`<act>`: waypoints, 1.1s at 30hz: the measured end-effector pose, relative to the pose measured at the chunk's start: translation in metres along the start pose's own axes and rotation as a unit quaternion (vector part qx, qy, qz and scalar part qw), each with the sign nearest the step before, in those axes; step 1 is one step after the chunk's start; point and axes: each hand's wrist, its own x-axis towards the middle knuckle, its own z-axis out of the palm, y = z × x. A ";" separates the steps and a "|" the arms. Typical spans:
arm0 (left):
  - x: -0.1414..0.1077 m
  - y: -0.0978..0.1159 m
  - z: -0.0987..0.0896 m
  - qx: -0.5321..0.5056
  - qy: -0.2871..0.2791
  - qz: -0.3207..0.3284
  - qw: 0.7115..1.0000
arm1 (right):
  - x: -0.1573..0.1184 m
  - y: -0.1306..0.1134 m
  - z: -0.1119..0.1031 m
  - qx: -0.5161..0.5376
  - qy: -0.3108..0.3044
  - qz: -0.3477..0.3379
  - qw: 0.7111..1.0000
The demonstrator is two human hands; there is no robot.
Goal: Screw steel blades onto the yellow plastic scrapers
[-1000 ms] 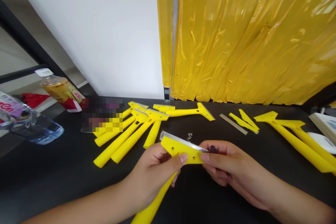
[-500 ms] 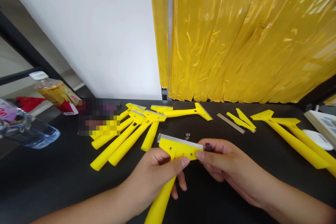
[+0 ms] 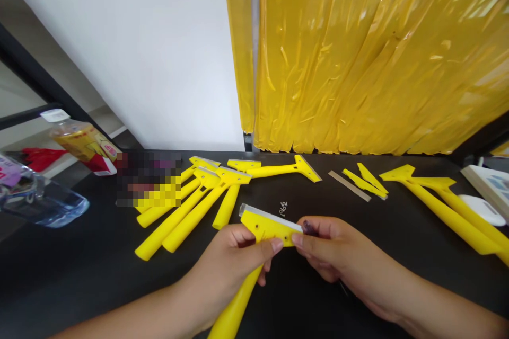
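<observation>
My left hand [image 3: 234,262] is closed around the neck of a yellow scraper [image 3: 270,229], its thumb lying across the front of the head. A metal blade runs along the head's top edge, and the handle slants down out of view. My right hand [image 3: 332,243] pinches the right end of the same head between thumb and fingers; a dark spot shows near its index fingertip. Two small screws show in the head's face. Beyond my hands, several yellow scrapers [image 3: 199,198] with blades lie fanned out to the left.
To the right lie a thin greyish strip [image 3: 350,186], two loose yellow pieces [image 3: 363,183] and bladeless scraper handles [image 3: 441,212]. Bottles [image 3: 83,140] stand tilted at the left. A white box [image 3: 487,185] sits at the right edge. Yellow plastic sheeting [image 3: 338,63] hangs behind the black table [image 3: 99,286].
The scraper head has tilted, its right end going down and slightly left. My right hand has moved down and left with it, and my left hand's fingers have curled in under the neck.
</observation>
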 end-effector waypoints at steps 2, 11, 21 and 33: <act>-0.002 0.004 0.000 -0.018 -0.012 -0.022 1.000 | 0.000 -0.004 0.000 -0.059 0.017 -0.001 0.998; -0.010 0.009 0.000 -0.094 -0.041 -0.080 0.992 | -0.001 -0.008 -0.010 -0.141 0.029 -0.059 0.988; -0.007 0.016 -0.009 -0.086 0.002 -0.013 0.996 | -0.012 -0.026 -0.044 -0.365 0.235 -0.296 0.851; -0.005 0.017 -0.009 -0.096 0.013 -0.025 0.995 | -0.005 -0.016 -0.041 -0.515 0.161 -0.368 0.757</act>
